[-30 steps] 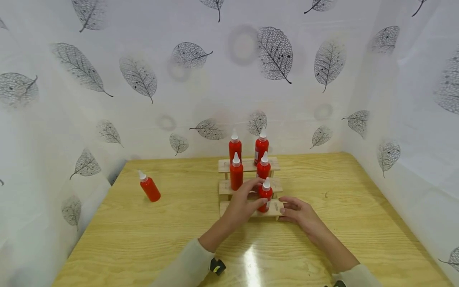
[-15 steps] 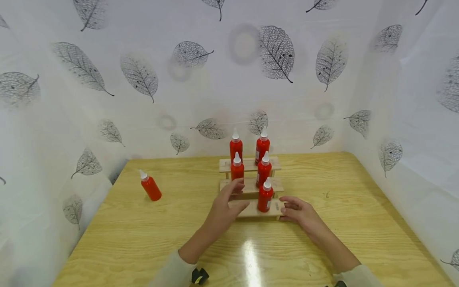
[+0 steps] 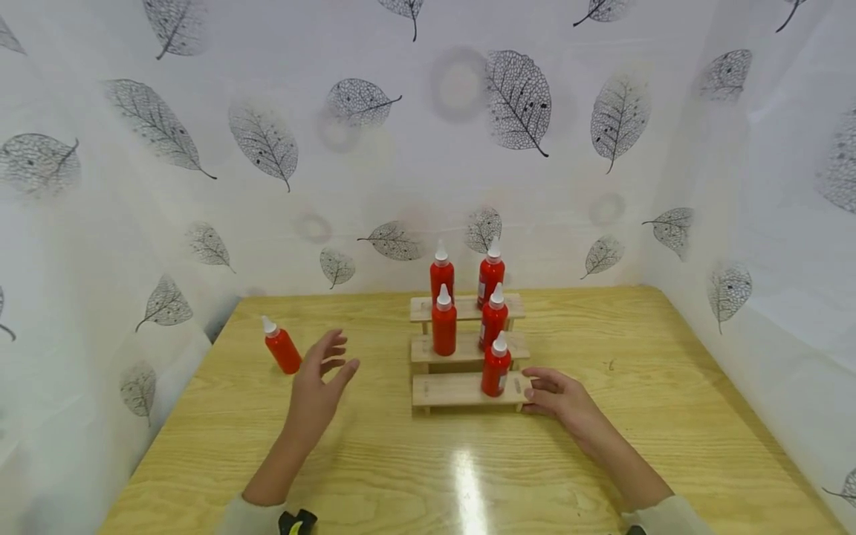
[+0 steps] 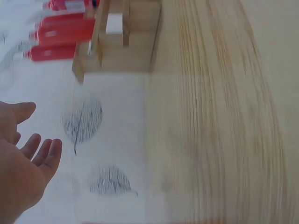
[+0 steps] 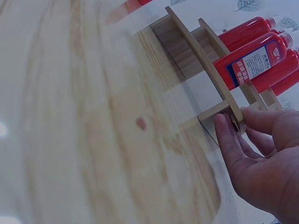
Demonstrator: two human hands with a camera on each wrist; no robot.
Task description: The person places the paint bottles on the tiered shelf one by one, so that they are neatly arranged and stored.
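Note:
A three-tier wooden stand (image 3: 446,388) bears several red squeeze bottles with white pointed caps. Two are on the top tier, two on the middle, and one bottle (image 3: 495,373) stands at the right of the lowest tier. My right hand (image 3: 563,403) grips the right end of that lowest tier; in the right wrist view the thumb lies on the board and the fingers go under it. Just right of a lone red bottle (image 3: 283,351) on the left of the table is my left hand (image 3: 317,388), holding nothing, its fingers apart and loosely bent.
The wood-grain table (image 3: 374,461) ends at a white backdrop (image 3: 414,171) printed with leaf patterns, which also rises on both sides. A bright light reflection lies on the table's front part.
My left hand has let go of the bottle on the lowest tier and moved left, away from the stand, to near the lone bottle. The right hand keeps its place on the stand.

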